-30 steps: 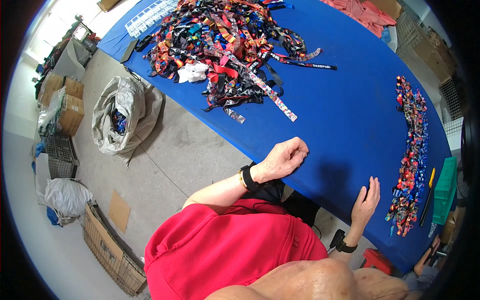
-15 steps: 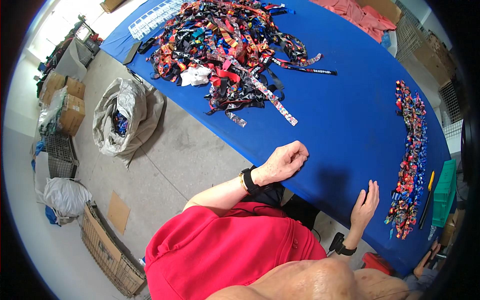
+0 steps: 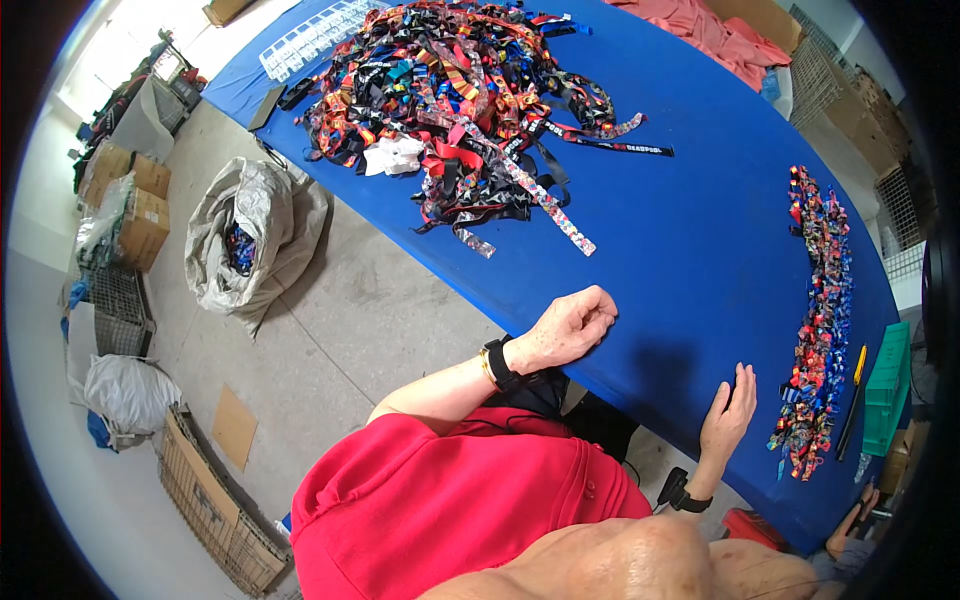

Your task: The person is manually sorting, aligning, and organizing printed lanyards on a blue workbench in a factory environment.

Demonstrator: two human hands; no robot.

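My left hand [image 3: 565, 328] rests at the near edge of the blue-covered table [image 3: 680, 230], its fingers curled in a loose fist with nothing showing in them. To its right, my right hand [image 3: 729, 412] lies flat on the cloth, fingers stretched out and holding nothing. Beyond the left hand is a big tangled heap of printed straps [image 3: 450, 90] in black, red and other colours, several loose ends trailing out of it. A long row of bundled colourful straps [image 3: 822, 320] lies to the right of my right hand.
A yellow-and-black cutter [image 3: 853, 395] and a green tray [image 3: 886, 390] lie beyond the row. Another person's hand [image 3: 848, 525] shows at lower right. White plastic pieces [image 3: 310, 42] and coral fabric [image 3: 705, 35] are at the far side. An open sack [image 3: 250, 235] stands on the floor.
Both hands keep the same place and shape. The view has shifted very slightly; nothing on the table has visibly been moved.
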